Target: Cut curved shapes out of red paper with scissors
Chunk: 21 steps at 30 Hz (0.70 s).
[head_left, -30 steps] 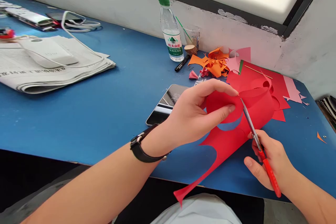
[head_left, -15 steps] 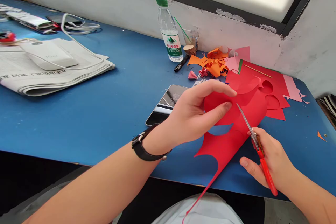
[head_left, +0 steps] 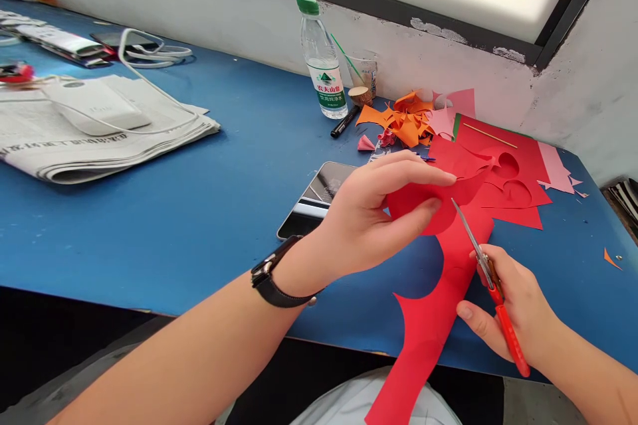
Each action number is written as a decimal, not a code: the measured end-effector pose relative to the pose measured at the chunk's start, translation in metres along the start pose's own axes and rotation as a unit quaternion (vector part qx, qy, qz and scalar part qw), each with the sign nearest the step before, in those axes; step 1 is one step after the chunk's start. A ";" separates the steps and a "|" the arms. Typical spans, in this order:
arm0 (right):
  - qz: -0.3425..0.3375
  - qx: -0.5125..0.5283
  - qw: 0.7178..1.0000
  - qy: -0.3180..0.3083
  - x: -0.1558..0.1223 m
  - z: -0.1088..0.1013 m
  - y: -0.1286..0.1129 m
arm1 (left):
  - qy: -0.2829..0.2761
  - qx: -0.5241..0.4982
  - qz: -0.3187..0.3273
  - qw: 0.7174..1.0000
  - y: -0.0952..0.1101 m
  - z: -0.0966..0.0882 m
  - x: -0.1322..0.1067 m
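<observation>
My left hand [head_left: 371, 212], with a black watch on its wrist, holds a rounded piece of red paper [head_left: 416, 202] between thumb and fingers. The far fingers are hidden. My right hand [head_left: 513, 299] grips red-handled scissors [head_left: 506, 329], its thumb held off the handle. Their blades point up and left, the tip close to my left thumb and the red paper. Below hangs a red paper offcut [head_left: 423, 325] with curved cut-outs, running over the table edge toward my lap. Whether it is still joined to the rounded piece I cannot tell.
Red sheets [head_left: 523, 139] with round holes lie at the right, beside orange scraps [head_left: 406, 123]. A phone [head_left: 314, 202] lies left of the paper. Behind stand a water bottle [head_left: 323, 73] and a clear cup [head_left: 366, 70], near a black marker [head_left: 345, 123]. Folded newspaper [head_left: 169, 123] carries a white charger [head_left: 97, 106].
The red offcut has slid down toward my lap and swung out wider, its lower end now a broad strip. Both hands and the scissors have barely moved.
</observation>
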State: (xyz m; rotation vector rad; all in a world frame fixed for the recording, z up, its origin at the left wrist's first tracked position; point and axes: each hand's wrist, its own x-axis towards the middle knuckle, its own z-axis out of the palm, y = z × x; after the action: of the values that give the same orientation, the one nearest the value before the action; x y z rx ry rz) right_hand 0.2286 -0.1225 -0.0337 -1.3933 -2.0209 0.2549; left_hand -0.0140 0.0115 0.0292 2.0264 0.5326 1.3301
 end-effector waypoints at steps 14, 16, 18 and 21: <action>0.075 0.205 0.971 -0.098 -0.004 -0.008 0.001 | -0.010 -0.071 -0.074 0.995 0.004 0.000 -0.001; 0.092 0.240 0.961 -0.106 -0.006 -0.008 0.002 | -0.006 -0.051 -0.064 0.997 0.004 0.000 -0.001; 0.120 0.285 0.943 -0.127 -0.010 -0.009 0.003 | 0.007 -0.030 -0.037 0.999 0.004 0.000 -0.002; 0.161 0.334 0.915 -0.158 -0.015 -0.010 0.003 | 0.005 -0.023 0.006 1.000 0.002 0.001 -0.003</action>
State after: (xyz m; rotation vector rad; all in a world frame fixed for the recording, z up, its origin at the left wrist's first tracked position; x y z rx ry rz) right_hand 0.2405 -0.1360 -0.0337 -1.2640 -1.6678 1.2601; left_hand -0.0147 0.0079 0.0290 1.9896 0.4912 1.3476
